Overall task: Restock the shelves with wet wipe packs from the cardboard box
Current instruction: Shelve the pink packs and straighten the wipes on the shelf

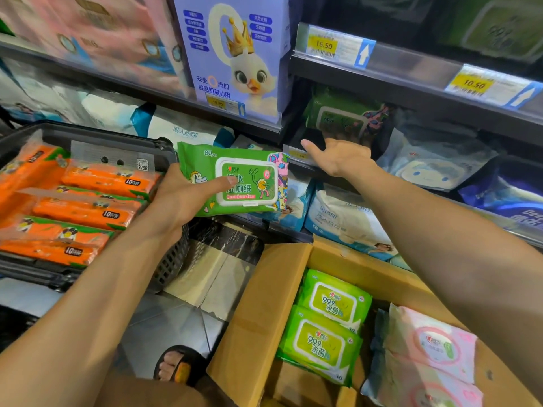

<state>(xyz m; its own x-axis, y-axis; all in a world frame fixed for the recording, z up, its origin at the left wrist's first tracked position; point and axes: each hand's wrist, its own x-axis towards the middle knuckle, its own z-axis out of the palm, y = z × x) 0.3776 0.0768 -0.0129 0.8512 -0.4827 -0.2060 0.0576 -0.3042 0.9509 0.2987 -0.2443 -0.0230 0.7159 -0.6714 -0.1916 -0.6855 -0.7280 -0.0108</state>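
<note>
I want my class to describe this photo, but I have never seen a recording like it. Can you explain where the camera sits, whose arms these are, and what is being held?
There is no machine here. A person wears one wide-angle camera on the head, so you look down along their own two bare arms. The left hand holds a green wet wipe pack, thumb on top. The right hand is open, stretched toward a shelf where a similar green pack lies. Below stands an open cardboard box with light green packs and pink packs inside. At the left, a dark basket holds orange packs.
</note>
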